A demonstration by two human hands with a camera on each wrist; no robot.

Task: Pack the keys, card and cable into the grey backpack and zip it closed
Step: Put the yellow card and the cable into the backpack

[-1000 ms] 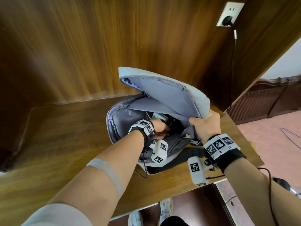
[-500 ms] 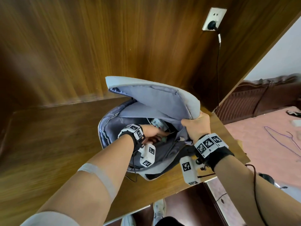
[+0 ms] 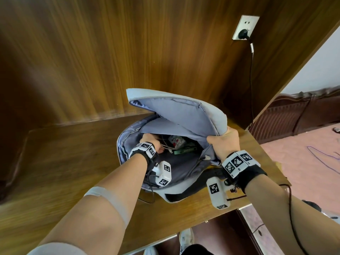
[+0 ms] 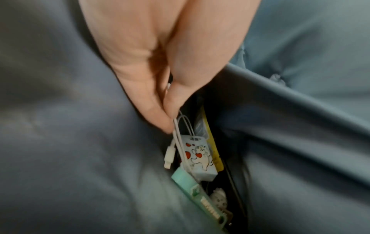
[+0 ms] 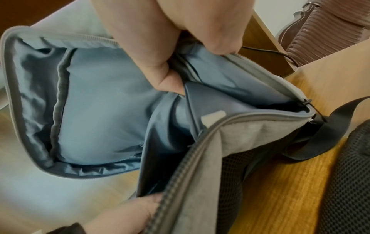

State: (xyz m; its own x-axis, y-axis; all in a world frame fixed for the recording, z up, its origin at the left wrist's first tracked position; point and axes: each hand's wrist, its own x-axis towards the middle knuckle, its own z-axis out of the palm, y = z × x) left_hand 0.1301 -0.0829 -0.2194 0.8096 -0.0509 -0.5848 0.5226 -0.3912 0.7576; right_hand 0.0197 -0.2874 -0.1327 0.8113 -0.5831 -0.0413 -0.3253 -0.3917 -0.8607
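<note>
The grey backpack [image 3: 211,115] lies open on the wooden table [image 3: 73,162]. My right hand [image 3: 220,137] grips the edge of its front flap and holds it up; the right wrist view shows the fingers [image 5: 170,76] curled round the flap's zipper edge. Inside the main compartment my left hand [image 3: 156,144] pinches the white cable [image 4: 176,126] between thumb and fingertip, with the cable's connector [image 4: 169,156] hanging below. Under the cable lie a white cartoon-printed pack [image 4: 198,158] and a mint green tag [image 4: 192,188]. I cannot make out the keys for certain.
A wood-panelled wall [image 3: 110,52] stands behind the table. A black plug sits in the wall socket [image 3: 244,27], and its cord runs down by the table's right corner. The bag's dark strap [image 5: 324,126] lies on the table near the front edge.
My left hand has drawn back to the left side of the opening, and the items in the bag now show. The right hand still holds the flap up.
</note>
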